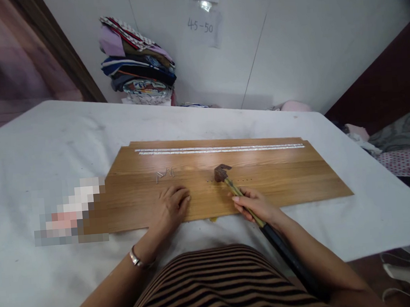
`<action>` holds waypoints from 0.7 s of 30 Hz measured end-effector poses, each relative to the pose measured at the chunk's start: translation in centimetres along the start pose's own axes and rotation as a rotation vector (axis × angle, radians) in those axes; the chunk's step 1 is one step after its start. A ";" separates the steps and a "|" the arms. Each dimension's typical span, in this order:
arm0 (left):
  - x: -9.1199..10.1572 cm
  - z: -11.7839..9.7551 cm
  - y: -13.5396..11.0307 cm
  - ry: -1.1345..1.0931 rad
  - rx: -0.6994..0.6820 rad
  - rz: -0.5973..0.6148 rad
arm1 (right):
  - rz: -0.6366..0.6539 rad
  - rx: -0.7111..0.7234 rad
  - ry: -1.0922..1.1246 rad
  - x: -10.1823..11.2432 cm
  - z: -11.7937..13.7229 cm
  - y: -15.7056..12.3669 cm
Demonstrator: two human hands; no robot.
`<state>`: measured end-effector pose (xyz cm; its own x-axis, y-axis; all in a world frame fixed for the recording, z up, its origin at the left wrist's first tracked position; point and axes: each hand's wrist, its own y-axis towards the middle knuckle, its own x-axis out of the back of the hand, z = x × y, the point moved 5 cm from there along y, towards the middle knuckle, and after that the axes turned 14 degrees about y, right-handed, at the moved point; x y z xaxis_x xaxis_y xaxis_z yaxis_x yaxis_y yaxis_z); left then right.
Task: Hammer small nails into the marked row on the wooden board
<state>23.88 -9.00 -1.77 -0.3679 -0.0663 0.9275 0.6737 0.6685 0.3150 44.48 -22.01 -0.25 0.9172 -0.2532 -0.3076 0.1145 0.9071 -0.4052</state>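
on the near half of a wooden board (299,184), flat on a white-covered table (31,153): left hand (171,206), palm down, fingers loosely bent and close together, tips on the wood, gripping nothing. just to its right, right hand (255,206), closed around the yellowish handle of a hammer (221,173), thumb on top, grip partway along the shaft, dark end of the handle trailing back beside the forearm. rusty head down at the board, touching or just above, hard to tell, beside a short row of small dark dots (240,180) in the wood. just beyond the left hand, apart from it, a few loose nails (164,174). along the far edge, two thin metal strips (219,148) side by side. on the left wrist, a bracelet (137,259). against the wall, behind the table, a pile of folded cloth (137,64).
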 end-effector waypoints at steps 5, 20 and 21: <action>-0.2 0.0 -0.1 0.005 -0.009 0.004 | -0.007 0.022 0.004 0.0 0.3 -0.1; -0.3 0.2 -0.1 0.010 -0.014 -0.010 | -0.016 -0.003 -0.003 0.3 -0.2 0.1; -0.4 0.2 -0.1 0.010 -0.016 -0.014 | -0.014 -0.005 -0.004 0.3 -0.3 0.1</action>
<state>23.83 -8.93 -2.18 -0.3709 -0.0826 0.9250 0.6787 0.6558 0.3307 44.68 -22.08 -0.69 0.9170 -0.2643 -0.2986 0.1253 0.9019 -0.4135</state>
